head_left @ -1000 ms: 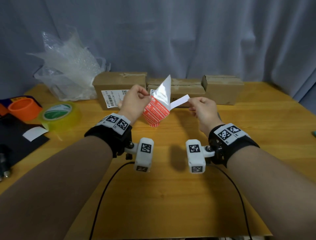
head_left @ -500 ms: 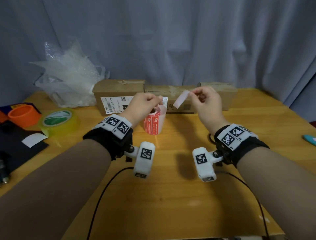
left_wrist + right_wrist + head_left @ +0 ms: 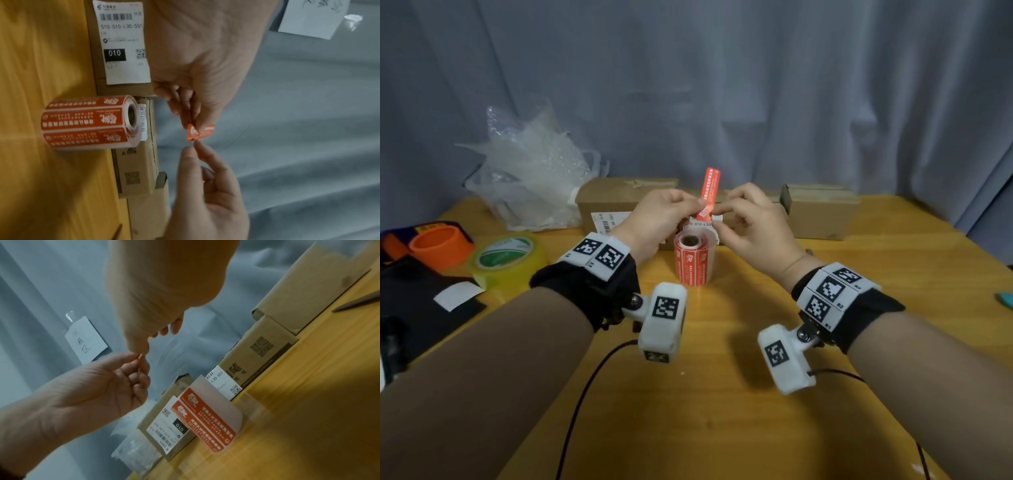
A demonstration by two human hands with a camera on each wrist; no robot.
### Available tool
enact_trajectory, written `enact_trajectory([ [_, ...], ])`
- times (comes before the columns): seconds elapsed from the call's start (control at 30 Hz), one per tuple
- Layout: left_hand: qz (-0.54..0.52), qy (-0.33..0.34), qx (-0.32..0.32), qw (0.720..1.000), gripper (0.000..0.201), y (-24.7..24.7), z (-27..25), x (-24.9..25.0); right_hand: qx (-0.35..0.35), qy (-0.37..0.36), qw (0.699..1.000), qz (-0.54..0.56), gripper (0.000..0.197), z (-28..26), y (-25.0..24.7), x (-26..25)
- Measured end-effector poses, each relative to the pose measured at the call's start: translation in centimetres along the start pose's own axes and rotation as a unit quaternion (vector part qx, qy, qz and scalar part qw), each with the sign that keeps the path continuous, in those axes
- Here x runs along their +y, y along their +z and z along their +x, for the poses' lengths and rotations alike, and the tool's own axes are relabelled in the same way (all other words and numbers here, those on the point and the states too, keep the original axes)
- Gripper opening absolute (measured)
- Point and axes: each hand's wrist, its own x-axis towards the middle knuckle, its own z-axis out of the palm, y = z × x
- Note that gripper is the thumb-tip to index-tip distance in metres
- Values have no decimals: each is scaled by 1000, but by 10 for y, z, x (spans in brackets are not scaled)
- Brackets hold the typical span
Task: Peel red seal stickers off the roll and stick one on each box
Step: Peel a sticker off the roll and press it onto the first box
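One red seal sticker (image 3: 709,193) stands upright in the air between my hands, above the roll. My left hand (image 3: 697,205) pinches its lower end with thumb and forefinger (image 3: 193,123). My right hand (image 3: 717,214) pinches the lower corner from the other side (image 3: 195,146); the right wrist view shows the sticker (image 3: 140,356) edge-on. The red sticker roll (image 3: 693,260) stands on end on the table, held by no hand. Three cardboard boxes line the back: left (image 3: 619,202), middle (image 3: 135,162) mostly hidden behind my hands, right (image 3: 822,212).
A bubble-wrap bag (image 3: 534,178) lies at the back left. A yellow tape roll (image 3: 506,257), an orange roll (image 3: 441,246) and a black mat (image 3: 421,308) with a white slip sit at the left. Cables trail over the wooden table (image 3: 722,411). A grey curtain hangs behind.
The roll went from my left hand down onto the table. My right hand pulled a sticker free, and now both hands pinch it with its red face towards me.
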Motion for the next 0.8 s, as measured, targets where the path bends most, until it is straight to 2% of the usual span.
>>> enact_trajectory([
  [0.07,37,34,27,998,11,-5,2,-3,6,71,996,54,16,7,2,-2],
  [0.17,80,71,29,994,10,-15,9,-8,6,183,976,117,15,24,6,-3],
  [0.27,98,81,31,991,8,-25,15,-9,-25,242,953,180,17,44,15,-4],
  [0.5,80,83,69,991,9,-51,32,-7,-49,252,933,252,12,85,35,-11],
  [0.63,104,95,77,987,16,-66,43,-6,-60,265,920,284,11,107,54,-12],
  [0.8,75,68,90,991,12,-85,62,-6,-33,239,943,231,9,135,69,-9],
])
